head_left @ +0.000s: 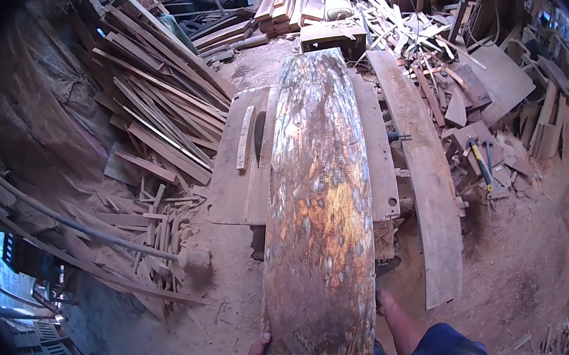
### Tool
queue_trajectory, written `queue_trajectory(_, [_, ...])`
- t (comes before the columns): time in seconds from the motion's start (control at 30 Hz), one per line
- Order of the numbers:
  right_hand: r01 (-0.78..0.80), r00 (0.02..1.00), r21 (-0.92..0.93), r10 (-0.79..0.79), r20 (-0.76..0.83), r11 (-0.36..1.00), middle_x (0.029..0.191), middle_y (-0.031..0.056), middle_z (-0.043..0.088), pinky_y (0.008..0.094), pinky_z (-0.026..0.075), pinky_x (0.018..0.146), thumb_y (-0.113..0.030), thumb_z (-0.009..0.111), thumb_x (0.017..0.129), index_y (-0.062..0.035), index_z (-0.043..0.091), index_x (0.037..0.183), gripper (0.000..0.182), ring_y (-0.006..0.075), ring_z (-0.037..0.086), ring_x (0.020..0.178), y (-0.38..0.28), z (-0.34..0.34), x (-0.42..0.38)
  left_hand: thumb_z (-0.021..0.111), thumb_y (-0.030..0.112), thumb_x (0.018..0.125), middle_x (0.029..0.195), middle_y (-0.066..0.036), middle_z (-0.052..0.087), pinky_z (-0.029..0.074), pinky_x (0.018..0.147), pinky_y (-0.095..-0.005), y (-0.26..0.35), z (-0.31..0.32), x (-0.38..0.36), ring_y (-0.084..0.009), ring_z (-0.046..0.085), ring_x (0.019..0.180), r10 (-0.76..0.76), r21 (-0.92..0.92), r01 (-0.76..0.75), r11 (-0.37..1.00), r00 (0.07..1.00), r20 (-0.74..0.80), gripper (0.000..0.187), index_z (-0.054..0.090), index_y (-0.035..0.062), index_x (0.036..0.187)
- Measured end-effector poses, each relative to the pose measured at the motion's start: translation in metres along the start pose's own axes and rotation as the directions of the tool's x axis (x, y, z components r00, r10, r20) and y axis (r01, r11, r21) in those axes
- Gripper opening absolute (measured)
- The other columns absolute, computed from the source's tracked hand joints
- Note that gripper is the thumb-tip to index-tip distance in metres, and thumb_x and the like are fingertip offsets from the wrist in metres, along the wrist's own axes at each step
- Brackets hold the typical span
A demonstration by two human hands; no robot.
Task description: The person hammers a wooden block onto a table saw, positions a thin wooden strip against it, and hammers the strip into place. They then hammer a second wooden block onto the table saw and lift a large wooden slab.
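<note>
A long, wide wooden slab (319,208) with rough, mottled bark on its upper face stretches away from my body over a saw table (237,189). On the slab's near left edge, my left hand (256,352) is closed, its thumb on top and its other fingers hidden below. My right hand (385,303) grips the right edge near the same end, with its fingers mostly out of sight behind the wood. The slab's far end rests past the table top, and its near end reaches my waist.
A long plank (429,183) lies along the table's right side. A small wood strip (246,138) sits on the table's left part. Leaning boards (158,100) line the left; offcuts (407,22) pile up behind. Right of the plank is a yellow-handled hammer (480,162).
</note>
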State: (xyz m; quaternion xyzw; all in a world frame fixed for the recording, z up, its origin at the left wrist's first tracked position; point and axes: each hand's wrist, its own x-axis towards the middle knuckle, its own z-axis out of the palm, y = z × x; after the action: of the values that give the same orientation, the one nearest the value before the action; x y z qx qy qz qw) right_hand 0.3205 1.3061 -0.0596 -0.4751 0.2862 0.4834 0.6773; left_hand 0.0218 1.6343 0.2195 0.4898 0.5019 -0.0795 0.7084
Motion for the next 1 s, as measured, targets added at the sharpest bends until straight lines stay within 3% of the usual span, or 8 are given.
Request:
queue_trajectory(0.13, [-0.096, 0.951, -0.006, 0.093, 0.295, 0.995, 0.147, 0.0191, 0.065, 0.0549, 0.050, 0.118, -0.051, 0.043, 0.115, -0.0051, 0.055, 0.154, 0.061, 0.0355, 0.063, 0.134, 0.004, 0.055, -0.156, 0.074, 0.074, 0.088, 0.144, -0.018, 0.068, 0.053, 0.112, -0.0450, 0.001, -0.006, 0.007, -0.0315, 0.068, 0.129, -0.052, -0.121, 0.066, 0.990, 0.991, 0.120, 0.101, 0.055, 0.0004, 0.155])
queue_trajectory(0.23, [-0.081, 0.908, 0.245, -0.030, 0.417, 0.966, 0.156, 0.0170, 0.058, 0.0527, 0.049, 0.119, -0.070, 0.041, 0.109, -0.0081, 0.045, 0.163, 0.082, 0.0349, 0.059, 0.139, 0.013, 0.074, -0.224, 0.074, 0.071, 0.090, 0.141, -0.017, 0.069, 0.055, 0.109, -0.0439, -0.005, -0.011, 0.016, -0.0298, 0.069, 0.126, -0.028, -0.144, 0.052, 0.988, 0.986, 0.166, 0.096, 0.057, 0.0005, 0.153])
queue_trajectory(0.33, [0.225, 0.934, 0.090, -0.241, 0.262, 0.970, 0.159, 0.0166, 0.055, 0.0529, 0.048, 0.119, -0.081, 0.039, 0.103, -0.0082, 0.038, 0.167, 0.097, 0.0341, 0.056, 0.143, 0.021, 0.101, -0.259, 0.073, 0.068, 0.092, 0.137, -0.014, 0.071, 0.057, 0.105, -0.0419, 0.022, -0.001, 0.000, -0.0263, 0.071, 0.122, 0.166, -0.216, -0.094, 0.972, 0.926, 0.341, 0.090, 0.059, 0.0012, 0.151])
queue_trajectory(0.5, [0.405, 0.890, 0.035, -0.403, 0.213, 0.913, 0.155, 0.0171, 0.059, 0.0493, 0.056, 0.111, -0.065, 0.064, 0.101, -0.0073, 0.041, 0.165, 0.089, 0.0330, 0.067, 0.131, 0.032, 0.103, -0.259, 0.075, 0.065, 0.092, 0.128, -0.013, 0.073, 0.059, 0.097, -0.0365, -0.016, -0.016, 0.059, -0.0214, 0.074, 0.110, 0.273, -0.283, -0.152, 0.947, 0.846, 0.458, 0.086, 0.061, -0.0016, 0.145])
queue_trajectory(0.63, [0.481, 0.877, -0.086, -0.477, 0.064, 0.873, 0.151, 0.0179, 0.062, 0.0495, 0.058, 0.107, -0.058, 0.074, 0.097, -0.0049, 0.047, 0.161, 0.087, 0.0332, 0.068, 0.129, 0.032, 0.120, -0.273, 0.079, 0.066, 0.089, 0.126, -0.015, 0.073, 0.058, 0.095, -0.0344, -0.056, -0.008, 0.107, -0.0220, 0.074, 0.106, 0.270, -0.324, -0.124, 0.938, 0.848, 0.456, 0.089, 0.061, -0.0047, 0.141])
queue_trajectory(0.8, [0.452, 0.889, -0.089, -0.441, 0.126, 0.887, 0.153, 0.0171, 0.061, 0.0501, 0.054, 0.113, -0.058, 0.074, 0.097, -0.0068, 0.046, 0.162, 0.087, 0.0338, 0.063, 0.135, 0.033, 0.095, -0.255, 0.082, 0.072, 0.081, 0.129, -0.019, 0.073, 0.056, 0.103, -0.0400, -0.071, -0.012, 0.090, -0.0280, 0.072, 0.116, 0.262, -0.189, -0.202, 0.961, 0.888, 0.379, 0.101, 0.061, -0.0064, 0.141])
queue_trajectory(0.9, [0.555, 0.820, -0.100, -0.523, 0.231, 0.826, 0.155, 0.0162, 0.059, 0.0517, 0.053, 0.114, -0.060, 0.074, 0.097, -0.0081, 0.045, 0.162, 0.088, 0.0341, 0.061, 0.138, 0.048, 0.125, -0.277, 0.082, 0.074, 0.079, 0.129, -0.020, 0.073, 0.055, 0.105, -0.0413, -0.028, -0.032, 0.064, -0.0297, 0.072, 0.119, 0.316, -0.169, -0.271, 0.947, 0.873, 0.372, 0.105, 0.061, -0.0070, 0.142])
queue_trajectory(1.0, [0.511, 0.853, -0.079, -0.494, 0.166, 0.856, 0.155, 0.0161, 0.059, 0.0535, 0.052, 0.115, -0.061, 0.074, 0.096, -0.0084, 0.045, 0.163, 0.090, 0.0345, 0.062, 0.137, 0.061, 0.125, -0.289, 0.080, 0.077, 0.078, 0.122, -0.018, 0.076, 0.058, 0.098, -0.0416, -0.019, -0.044, 0.033, -0.0282, 0.074, 0.114, 0.260, -0.298, -0.148, 0.943, 0.888, 0.380, 0.101, 0.069, -0.0051, 0.135])
